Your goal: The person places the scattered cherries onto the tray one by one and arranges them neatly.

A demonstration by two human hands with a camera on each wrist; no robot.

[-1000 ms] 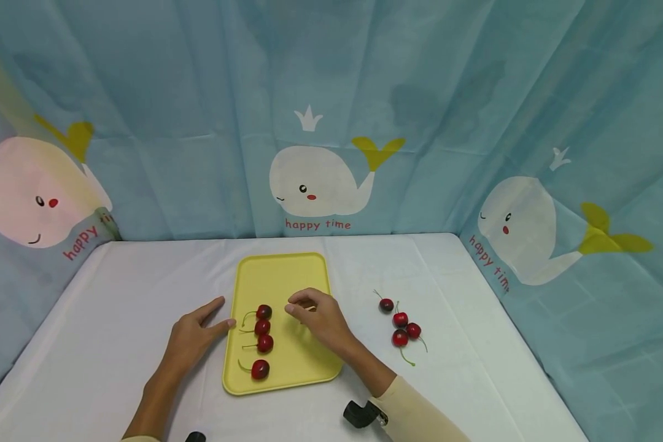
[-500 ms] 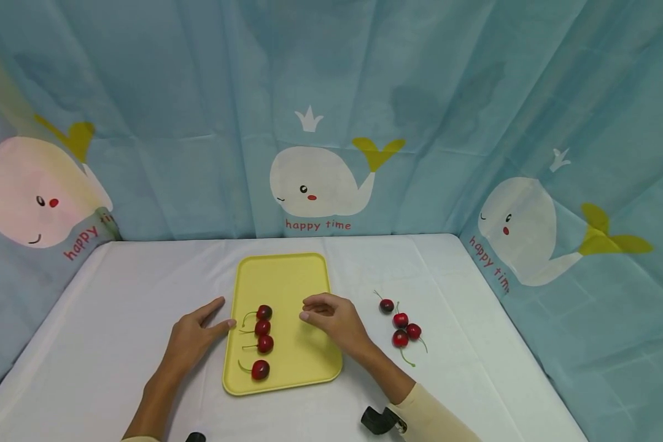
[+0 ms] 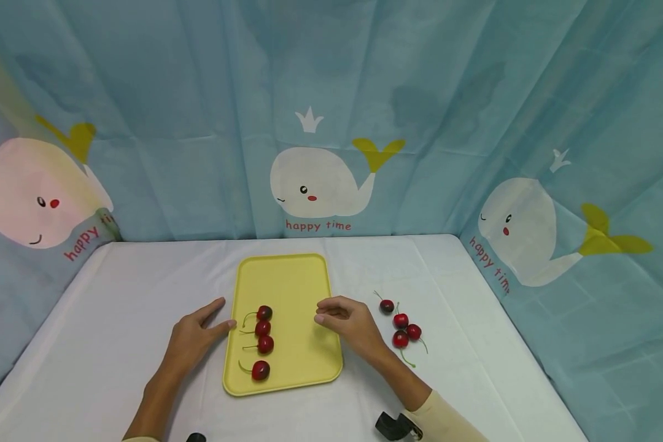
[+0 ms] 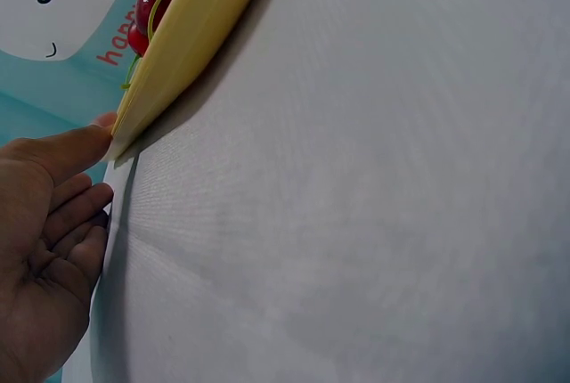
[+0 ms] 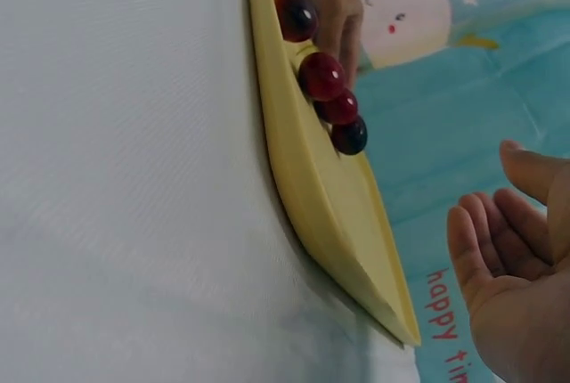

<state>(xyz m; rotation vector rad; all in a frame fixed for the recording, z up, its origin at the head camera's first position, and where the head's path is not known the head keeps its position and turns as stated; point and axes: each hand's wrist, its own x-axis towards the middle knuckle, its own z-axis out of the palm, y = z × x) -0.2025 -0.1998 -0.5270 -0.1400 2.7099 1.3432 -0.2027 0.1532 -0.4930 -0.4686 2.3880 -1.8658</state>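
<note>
A yellow tray (image 3: pixel 283 282) lies on the white-covered table with several stemmed dark red cherries (image 3: pixel 264 344) in a column along its left side, stems pointing left. With its thumb, my left hand (image 3: pixel 191 339) touches the tray's left rim; its fingers lie spread beside it, palm visible in the left wrist view. My right hand (image 3: pixel 356 325) hovers over the tray's right edge, fingers loosely bent and apart from the thumb. Nothing shows between them in the right wrist view. Nearest to this hand, several more cherries (image 3: pixel 400 320) lie loose on the cloth to the right.
A white cloth (image 3: pixel 486 356) covers the table. Behind and at both sides hangs a blue curtain (image 3: pixel 199 123) printed with whales. Black wrist devices (image 3: pixel 392 426) sit near the sleeves at the front edge of view.
My right hand has drawn back to the right, from over the middle of the tray to its right edge. My left hand, the tray and the cherries have kept their places.
</note>
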